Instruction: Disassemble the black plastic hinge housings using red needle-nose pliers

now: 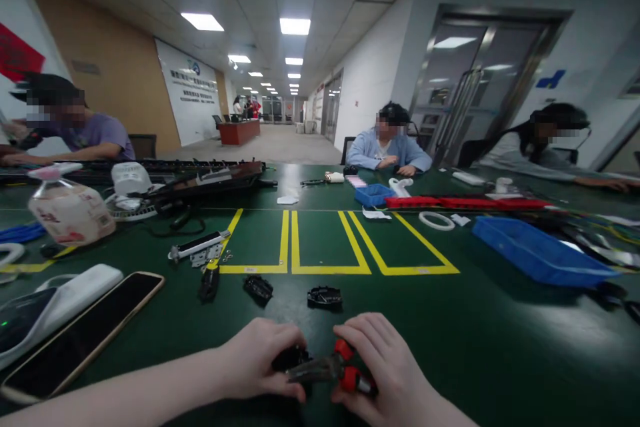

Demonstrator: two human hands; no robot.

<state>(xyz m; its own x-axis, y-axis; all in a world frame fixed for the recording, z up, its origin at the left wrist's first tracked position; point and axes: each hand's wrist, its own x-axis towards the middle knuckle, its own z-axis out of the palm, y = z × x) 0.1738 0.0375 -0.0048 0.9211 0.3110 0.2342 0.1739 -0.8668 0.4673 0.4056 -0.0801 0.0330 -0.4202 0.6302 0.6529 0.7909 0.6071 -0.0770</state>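
My right hand [383,363] is closed around the red handles of a pair of pliers [320,369], whose metal jaws point left. Between the thumb and fingers of my left hand [265,357] is a small black part [293,355], partly hidden by the fingers. The jaws reach that part; whether they bite on it I cannot tell. Beyond my hands lie two similar black plastic pieces, one open housing [325,297] and another housing [259,288] to its left. A black-handled tool [209,282] rests farther left.
Left of my arm lie a phone [90,333] and a white device [80,300]. A pump bottle [70,207] stands behind them. Yellow tape [330,269] marks the green table. On the right are a blue tray [540,257] and a red strip [465,202]. Three people sit opposite.
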